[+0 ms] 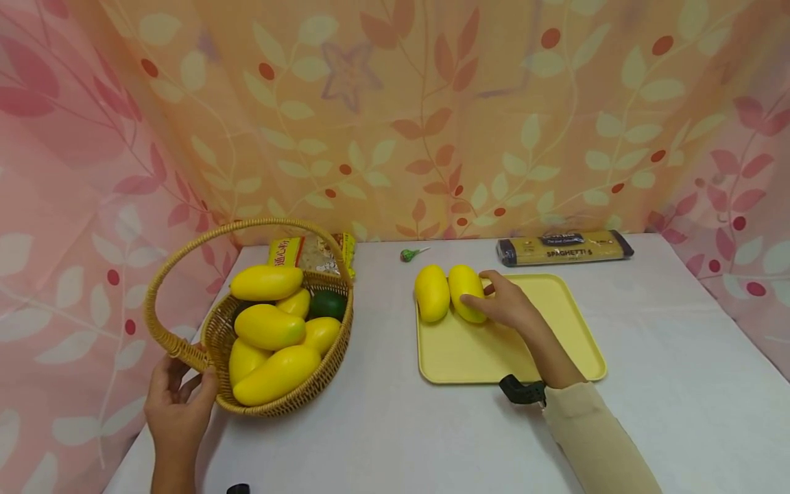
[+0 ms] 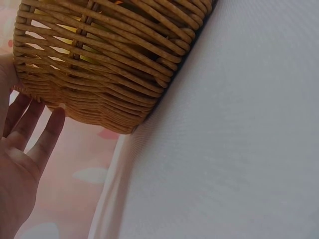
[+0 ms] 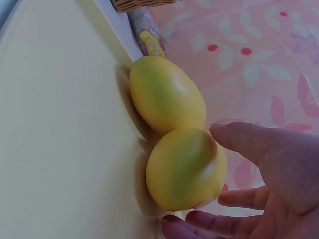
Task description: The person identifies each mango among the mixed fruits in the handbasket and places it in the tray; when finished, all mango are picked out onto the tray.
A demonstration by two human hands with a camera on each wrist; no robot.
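At the left, my left hand holds the wicker basket by its rim at the foot of the arched handle. Up close, the left fingers lie against the basket's woven side. Several yellow mangoes and a dark green fruit, like an avocado, fill the basket. My right hand has its thumb and fingers around a mango on the yellow tray. Another mango lies against it on the left, at the tray's edge; the right wrist view shows both mangoes.
Behind the basket lies a yellow food packet. A lollipop and a spaghetti pack lie along the back of the white table. Patterned curtains enclose the back and sides. A black strap end sticks out from the right wrist.
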